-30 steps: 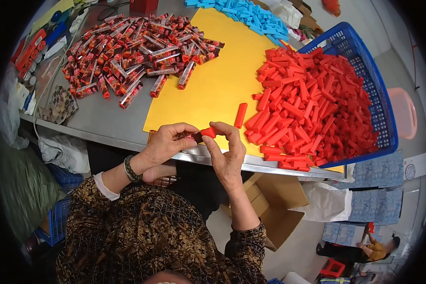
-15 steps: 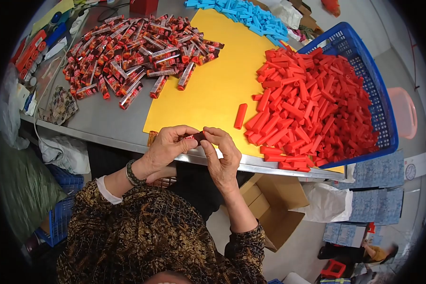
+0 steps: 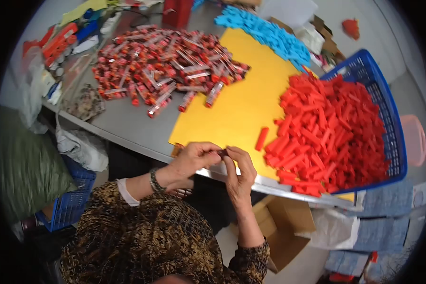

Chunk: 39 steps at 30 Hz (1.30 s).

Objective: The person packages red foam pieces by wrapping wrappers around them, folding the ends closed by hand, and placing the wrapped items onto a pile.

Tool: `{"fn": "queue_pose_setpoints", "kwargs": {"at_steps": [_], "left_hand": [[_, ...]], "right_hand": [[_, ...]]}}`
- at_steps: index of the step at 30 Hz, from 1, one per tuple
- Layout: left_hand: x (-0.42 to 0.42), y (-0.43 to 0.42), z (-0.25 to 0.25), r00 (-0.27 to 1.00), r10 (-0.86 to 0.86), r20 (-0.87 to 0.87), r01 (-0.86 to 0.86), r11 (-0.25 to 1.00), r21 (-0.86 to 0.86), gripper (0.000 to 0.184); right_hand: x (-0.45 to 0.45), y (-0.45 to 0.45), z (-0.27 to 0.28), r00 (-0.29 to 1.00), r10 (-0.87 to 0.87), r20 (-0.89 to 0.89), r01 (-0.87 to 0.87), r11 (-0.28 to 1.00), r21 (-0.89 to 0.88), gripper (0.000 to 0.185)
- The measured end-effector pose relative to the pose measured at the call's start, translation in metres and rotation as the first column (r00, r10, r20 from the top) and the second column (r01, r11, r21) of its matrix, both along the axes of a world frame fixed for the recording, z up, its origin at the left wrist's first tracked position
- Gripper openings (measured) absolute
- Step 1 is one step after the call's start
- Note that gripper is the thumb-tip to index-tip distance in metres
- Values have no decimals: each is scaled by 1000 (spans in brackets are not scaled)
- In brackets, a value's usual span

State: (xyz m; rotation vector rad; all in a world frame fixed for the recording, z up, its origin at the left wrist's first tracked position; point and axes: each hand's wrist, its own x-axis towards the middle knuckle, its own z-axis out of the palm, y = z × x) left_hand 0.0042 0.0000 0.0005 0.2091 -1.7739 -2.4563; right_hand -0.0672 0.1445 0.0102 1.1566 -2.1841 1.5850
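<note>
My left hand [image 3: 196, 160] and my right hand [image 3: 240, 175] meet fingertip to fingertip at the table's front edge. Both pinch a small dark piece [image 3: 222, 153], mostly hidden by the fingers. Beyond them lies a yellow sheet [image 3: 241, 104]. One red stick [image 3: 261, 138] lies apart on the sheet, beside a large heap of red sticks [image 3: 317, 132] to the right. A pile of wrapped red and dark tubes [image 3: 165, 66] covers the table at the upper left.
A blue basket [image 3: 396, 118] stands on its side behind the red heap. Blue pieces [image 3: 270, 35] lie at the back. A red box [image 3: 176, 13] stands behind the tubes. Below the table is an open cardboard box [image 3: 288, 232]; a green bag [image 3: 26, 165] is at left.
The view has shifted, so the table appears lower and further right. The red piece seen between my fingers a second ago no longer shows; my hands stay together.
</note>
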Motion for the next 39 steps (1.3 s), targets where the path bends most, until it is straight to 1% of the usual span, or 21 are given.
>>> {"fn": "queue_pose_setpoints", "kwargs": {"at_steps": [1, 4, 7, 8, 9, 10, 12, 13, 14, 15, 16, 19, 22, 23, 26, 29, 30, 33, 36, 38, 39], "left_hand": [[-1, -1, -6, 1000, -11, 11, 11, 1000, 26, 24], [1, -9, -3, 999, -16, 33, 16, 1000, -14, 24], [-6, -28, -17, 1000, 10, -30, -12, 995, -94, 27], [-10, -40, -16, 995, 70, -69, -85, 965, -247, 23], [-13, -54, -5, 989, 141, -41, -145, 884, -445, 23], [-24, -77, -14, 977, 142, -158, -206, 807, -554, 23], [-42, -117, 19, 933, 185, -308, -357, 380, -853, 21], [-53, -138, 32, 904, 205, -376, -421, 272, -865, 20], [-62, -161, 36, 844, 194, -499, -525, 114, -844, 23], [-64, -171, 53, 834, 223, -504, -504, -62, -862, 31], [-65, -173, 61, 730, 126, -672, -632, -252, -733, 41], [-55, -145, 54, 789, 108, -604, -579, -196, -791, 38], [-26, -106, 13, 925, -87, -369, -369, 22, -929, 34], [-17, -95, -2, 947, -129, -294, -284, 91, -954, 34], [-2, -72, -16, 979, -187, -83, -57, 142, -988, 28], [-4, -65, -16, 985, -174, 13, 49, 206, -977, 28], [-6, -65, -17, 985, -171, 8, 49, 235, -971, 27], [-11, -66, -24, 990, -142, -3, 44, 322, -946, 24], [-15, -67, -31, 995, -104, 2, 41, 374, -926, 18], [-16, -68, -32, 995, -97, 24, 59, 381, -923, 13], [-16, -68, -34, 994, -112, -19, 21, 350, -936, 11]], "right_hand": [[0, -1, 0, 1000, -1, 29, 1, 1000, -1, 16], [-5, -3, -5, 999, 38, -33, -37, 998, 52, 22], [-5, -5, -4, 996, 44, -74, -34, 990, 135, 32], [-5, -2, -9, 999, 30, -42, -23, 987, 160, 38], [-6, 0, -12, 999, 25, -26, -20, 986, 166, 38], [-7, 1, -13, 1000, 20, -9, -18, 985, 173, 38], [-6, 2, -12, 999, 34, 36, -39, 984, 174, 35], [-4, 1, -10, 997, 50, 62, -60, 984, 168, 32], [-3, 1, -9, 994, 60, 91, -75, 984, 164, 29], [-2, 1, -9, 993, 85, 77, -96, 983, 159, 28], [-3, 1, -9, 993, 98, 65, -107, 982, 158, 28], [-17, 9, -13, 999, 42, -34, -34, 978, 206, 26], [-45, 21, -12, 982, -119, -150, 159, 944, 290, 24], [-58, 25, -11, 966, -200, -163, 243, 918, 315, 23], [-103, 35, -9, 867, -308, -392, 474, 754, 456, 26], [-131, 32, -24, 815, -309, -489, 564, 616, 550, 31], [-134, 27, -24, 829, -303, -470, 555, 545, 628, 34], [-139, 18, -24, 858, -326, -397, 512, 474, 716, 35], [-145, 15, -35, 863, -339, -374, 502, 500, 706, 42], [-143, 17, -36, 897, -338, -283, 439, 625, 645, 43], [-138, 17, -32, 913, -332, -237, 406, 682, 608, 44]]}}
